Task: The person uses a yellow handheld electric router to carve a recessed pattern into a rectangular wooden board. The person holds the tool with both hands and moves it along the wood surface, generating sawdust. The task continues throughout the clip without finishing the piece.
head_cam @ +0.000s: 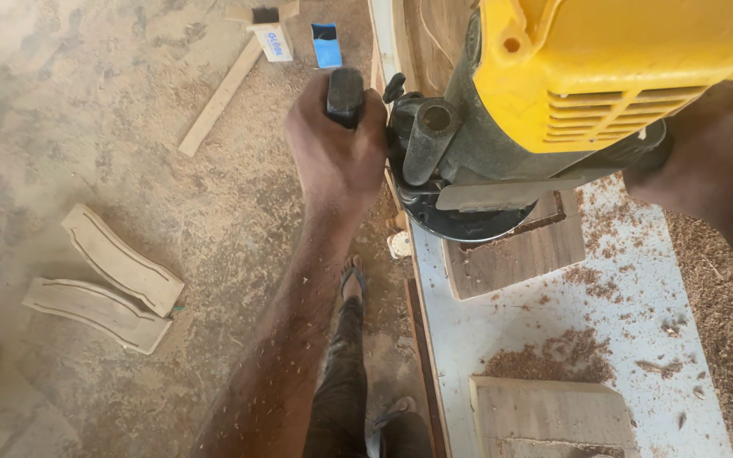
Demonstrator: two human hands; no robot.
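Observation:
My left hand (335,140) is closed around the black side handle (345,92) of a yellow and black router (545,93). The router's round base (468,222) rests on a dark wood block (515,254) lying on a white workbench (545,326). My right hand (710,157) grips the router's other side at the right; its handle is hidden under the hand and the yellow housing. Wood chips stick to my left forearm.
Sawdust heaps (553,356) and a pale wood block (549,416) lie on the bench near me. On the sawdust floor are two curved carved wood pieces (108,280), a wood strip (222,93), a blue box (327,44) and my sandalled feet (352,280).

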